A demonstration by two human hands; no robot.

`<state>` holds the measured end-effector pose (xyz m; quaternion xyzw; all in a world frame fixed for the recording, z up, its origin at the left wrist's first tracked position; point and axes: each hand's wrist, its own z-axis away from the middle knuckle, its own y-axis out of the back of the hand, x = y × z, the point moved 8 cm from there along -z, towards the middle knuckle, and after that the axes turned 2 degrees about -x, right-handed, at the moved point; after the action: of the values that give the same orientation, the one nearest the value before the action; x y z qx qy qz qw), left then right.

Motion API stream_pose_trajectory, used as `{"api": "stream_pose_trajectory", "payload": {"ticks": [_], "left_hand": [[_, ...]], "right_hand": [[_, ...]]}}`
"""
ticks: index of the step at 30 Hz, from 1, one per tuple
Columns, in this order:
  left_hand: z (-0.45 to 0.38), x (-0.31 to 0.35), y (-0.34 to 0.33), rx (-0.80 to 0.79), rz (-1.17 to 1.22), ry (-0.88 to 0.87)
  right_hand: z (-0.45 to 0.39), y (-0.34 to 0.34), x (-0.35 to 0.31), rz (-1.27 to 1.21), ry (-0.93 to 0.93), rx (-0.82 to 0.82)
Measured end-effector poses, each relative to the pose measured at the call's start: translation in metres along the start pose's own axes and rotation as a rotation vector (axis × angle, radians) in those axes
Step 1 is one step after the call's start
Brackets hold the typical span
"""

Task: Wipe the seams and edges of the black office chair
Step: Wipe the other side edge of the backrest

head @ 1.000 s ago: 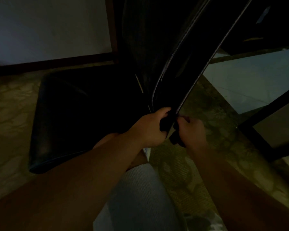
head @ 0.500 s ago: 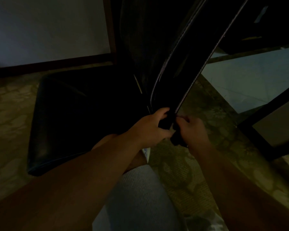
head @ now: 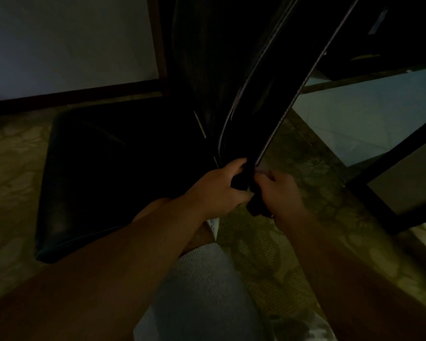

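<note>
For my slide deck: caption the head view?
Both hands, left hand and right hand, grip the lower edge of the black chair backrest in dim light.

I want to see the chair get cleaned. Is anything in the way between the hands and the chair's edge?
No, nothing visible. Both hands are already on the bottom of the chair back. The left hand grips its edge, and the right hand holds something dark against it, probably a cloth, though it is too dim to be sure.

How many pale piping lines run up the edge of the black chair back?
2: the left seam and the right seam both run down to the hands; others may be hidden in the dark.
</note>
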<state>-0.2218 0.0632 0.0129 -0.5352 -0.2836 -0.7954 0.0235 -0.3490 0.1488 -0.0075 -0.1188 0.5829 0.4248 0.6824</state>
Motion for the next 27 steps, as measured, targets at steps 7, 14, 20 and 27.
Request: {"api": "stream_pose_trajectory", "payload": {"ticks": [7, 14, 20, 27], "left_hand": [[0.005, 0.002, 0.003, 0.002, -0.011, -0.024], [0.006, 0.008, -0.002, -0.016, 0.028, -0.013], [0.002, 0.012, -0.001, -0.008, 0.109, -0.004], [0.001, 0.019, 0.004, -0.01, 0.152, 0.056]], "right_hand": [[0.002, -0.011, -0.007, 0.068, 0.021, -0.049], [0.007, -0.013, -0.008, 0.121, 0.054, -0.049], [0.002, -0.001, -0.017, 0.014, 0.044, -0.02], [0.005, -0.007, -0.023, 0.05, 0.057, -0.108]]}}
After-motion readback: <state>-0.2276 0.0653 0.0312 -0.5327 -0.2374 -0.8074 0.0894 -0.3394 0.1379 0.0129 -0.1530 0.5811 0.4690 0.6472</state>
